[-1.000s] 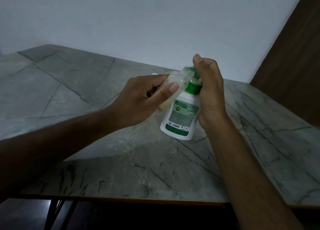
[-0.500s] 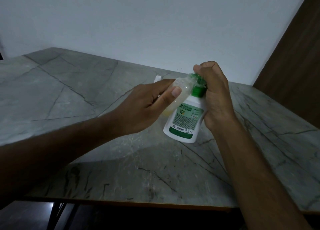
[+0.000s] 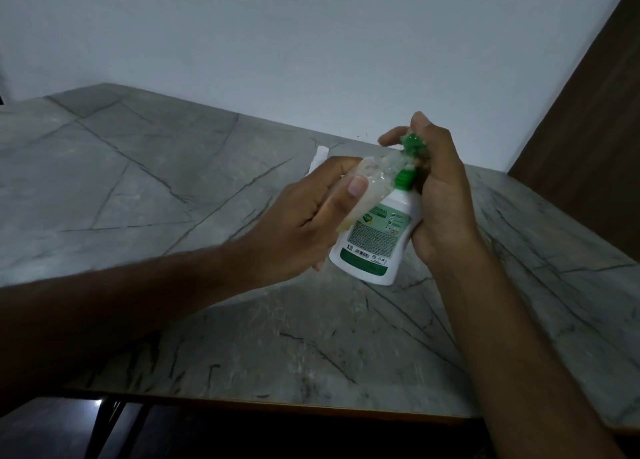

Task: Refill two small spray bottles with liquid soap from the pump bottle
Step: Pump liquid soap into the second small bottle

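The pump bottle (image 3: 375, 240) is white with a green band at its base and a printed label facing the viewer. It is tilted, its base low toward the viewer and its green collar (image 3: 405, 178) up and away. Whether the base touches the table (image 3: 173, 188) or hangs just above it cannot be told. The right hand (image 3: 440, 195) grasps the bottle from the right side: the palm and curled fingers wrap the shoulder and neck, and the upper fingers curl over the green pump head (image 3: 412, 143), covering most of it.

The spray bottle (image 3: 374, 178) is small, clear and uncapped, with a little yellowish liquid at its lower end. The left hand (image 3: 304, 223) holds it, the thumb (image 3: 349, 192) lying across the front and the fingers behind. It is held slanted, its open end raised to the right and meeting the pump head; the exact contact at the nozzle is hidden by the right fingers. The clear bottle lies against the left side of the pump bottle.

Behind the left hand a small white object (image 3: 317, 159) shows on the table, mostly hidden, so its kind cannot be determined.

The table is grey marble with dark veins. A pale wall (image 3: 311, 43) stands behind it, and a dark wooden panel (image 3: 595, 105) rises at the right.
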